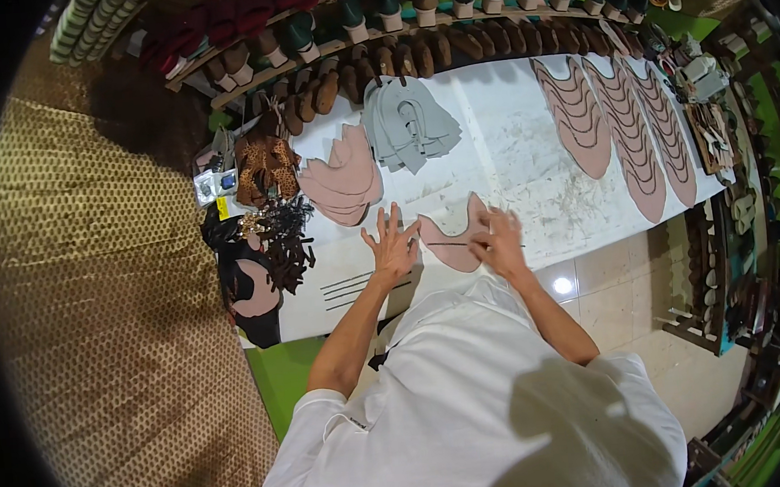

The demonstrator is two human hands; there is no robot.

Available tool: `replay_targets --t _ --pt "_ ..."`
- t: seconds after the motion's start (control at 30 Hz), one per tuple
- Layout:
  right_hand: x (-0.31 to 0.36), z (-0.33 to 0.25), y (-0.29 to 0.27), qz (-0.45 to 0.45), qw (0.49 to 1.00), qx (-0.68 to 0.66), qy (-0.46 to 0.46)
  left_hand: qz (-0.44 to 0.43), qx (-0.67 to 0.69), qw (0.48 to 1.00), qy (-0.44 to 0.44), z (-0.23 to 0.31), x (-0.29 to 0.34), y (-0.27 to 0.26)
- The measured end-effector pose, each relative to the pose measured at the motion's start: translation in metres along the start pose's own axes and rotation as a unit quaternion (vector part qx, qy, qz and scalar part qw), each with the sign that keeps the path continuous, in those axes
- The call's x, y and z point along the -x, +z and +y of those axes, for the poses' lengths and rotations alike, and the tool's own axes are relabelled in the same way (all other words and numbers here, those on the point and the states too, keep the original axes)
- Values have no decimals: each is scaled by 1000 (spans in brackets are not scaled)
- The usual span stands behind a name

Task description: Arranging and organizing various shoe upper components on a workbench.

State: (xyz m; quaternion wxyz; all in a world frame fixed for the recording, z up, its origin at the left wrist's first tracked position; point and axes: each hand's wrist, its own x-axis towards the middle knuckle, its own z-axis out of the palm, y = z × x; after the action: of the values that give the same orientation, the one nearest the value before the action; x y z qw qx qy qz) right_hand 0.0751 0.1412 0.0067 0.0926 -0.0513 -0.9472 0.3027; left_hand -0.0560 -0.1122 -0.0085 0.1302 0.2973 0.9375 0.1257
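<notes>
A curved pink shoe-upper piece (454, 251) lies flat on the white worktable in front of me. My left hand (395, 250) is spread beside its left tip, with thumb and index finger at the piece's edge. Over the right half of the piece is my right hand (501, 242), slightly blurred, its fingers bent and pinched together on a thin dark strip (450, 243). That strip runs across the pink piece and shows again past the right hand. Several similar dark strips (348, 288) lie parallel on the table, left of my left forearm.
Stacked pink pieces (341, 179) and grey pieces (411, 125) lie beyond my left hand. Rows of overlapping dark-edged pink pieces (624, 138) cover the table's right part. Dark scraps (290, 251) heap at the left edge. Shoe lasts (403, 59) line the back rack.
</notes>
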Motion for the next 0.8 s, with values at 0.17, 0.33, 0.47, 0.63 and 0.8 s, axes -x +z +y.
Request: replay_targets --t 0.17,0.33,0.47,0.63,0.8 --pt "-40 -41 29 -87 993 -44 -60 -10 -25 1000 -8 4 -5 -2" --pt "-61 -50 27 -169 983 -6 -66 -14 10 1000 -20 2 -6 -1" --pt "-62 -44 35 -166 983 13 -81 17 47 999 -4 -2 -6 -3" --pt "-68 -44 40 -83 996 5 -33 36 61 997 -5 -3 -6 -1" --pt "-83 -46 51 -27 999 21 -18 4 47 999 -11 -1 -8 -4"
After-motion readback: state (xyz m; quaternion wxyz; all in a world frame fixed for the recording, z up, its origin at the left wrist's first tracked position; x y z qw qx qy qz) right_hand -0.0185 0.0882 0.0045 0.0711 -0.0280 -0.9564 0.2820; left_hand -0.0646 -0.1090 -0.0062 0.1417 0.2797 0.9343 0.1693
